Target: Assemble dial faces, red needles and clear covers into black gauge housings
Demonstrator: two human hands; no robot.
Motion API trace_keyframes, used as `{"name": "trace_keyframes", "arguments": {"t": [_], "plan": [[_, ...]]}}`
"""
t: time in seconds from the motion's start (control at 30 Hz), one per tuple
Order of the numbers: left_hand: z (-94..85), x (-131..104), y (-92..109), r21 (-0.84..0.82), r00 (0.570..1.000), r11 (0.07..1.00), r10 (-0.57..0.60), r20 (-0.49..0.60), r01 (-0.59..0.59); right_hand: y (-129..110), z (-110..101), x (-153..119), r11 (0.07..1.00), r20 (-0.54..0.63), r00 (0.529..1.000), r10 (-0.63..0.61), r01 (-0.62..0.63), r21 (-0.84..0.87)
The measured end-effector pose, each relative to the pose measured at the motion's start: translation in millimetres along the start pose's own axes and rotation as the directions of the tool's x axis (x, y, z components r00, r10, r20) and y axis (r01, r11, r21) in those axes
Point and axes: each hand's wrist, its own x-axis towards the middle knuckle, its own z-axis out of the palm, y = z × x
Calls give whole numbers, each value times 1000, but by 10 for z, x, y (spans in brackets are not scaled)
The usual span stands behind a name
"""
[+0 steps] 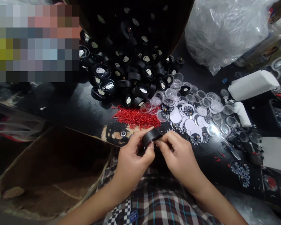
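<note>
My left hand (136, 153) grips a round black case (151, 137) between thumb and fingers, tilted above the table's near edge. At the right side of that case, my right hand (176, 150) has thumb and fingers pressed together; whatever they hold, if anything, is hidden. Just beyond lies a heap of small red pieces (137, 117). Printed and white discs (189, 125) are spread right of it, with clear round covers (208, 101) around them. A large pile of black round cases (131, 75) lies behind the red heap.
A clear plastic bag (224, 28) stands at the back right, near a white roll (254, 85). A screwdriver (233, 151) lies on the right. At the lower left is an open brown sack (51, 175). The dark table (70, 106) extends left.
</note>
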Motion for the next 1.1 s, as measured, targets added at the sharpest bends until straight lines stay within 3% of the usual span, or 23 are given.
{"name": "trace_keyframes", "arguments": {"t": [0.13,0.23,0.33,0.4,0.53,0.6,0.7,0.77,0.87,0.97,1.03,1.1], "plan": [[-16,52,-32,31,1000,999,-6,5,6,16,6,40,998,12,998,68,-69,16],[-25,133,-70,-132,986,983,-113,126,130,68,-31,93,997,48,996,72,-70,-36],[-37,194,-119,-369,923,867,-223,312,335,117,-69,130,987,23,998,-66,69,-143],[-48,206,-152,-416,895,815,-259,362,404,139,-75,146,951,37,984,-177,181,-251],[-32,187,-162,-403,896,812,-308,321,423,151,-46,176,845,105,957,-271,289,-450],[17,174,-127,-419,881,776,-396,259,472,140,-26,198,817,108,954,-278,294,-496],[118,166,-76,-498,830,673,-515,215,547,105,2,245,830,86,973,-213,227,-510],[173,168,-86,-532,825,646,-522,216,547,76,7,272,856,71,989,-132,150,-495],[198,180,-179,-471,861,725,-467,201,503,78,-64,278,931,93,996,-10,43,-362],[171,196,-276,-397,893,801,-374,251,447,254,-303,283,989,131,991,28,-9,-145],[164,204,-291,-450,897,778,-345,276,438,489,-546,334,985,-26,996,88,-91,-146],[181,209,-265,-519,899,735,-341,274,436,766,-801,423,902,-308,930,200,-298,-313]]}}
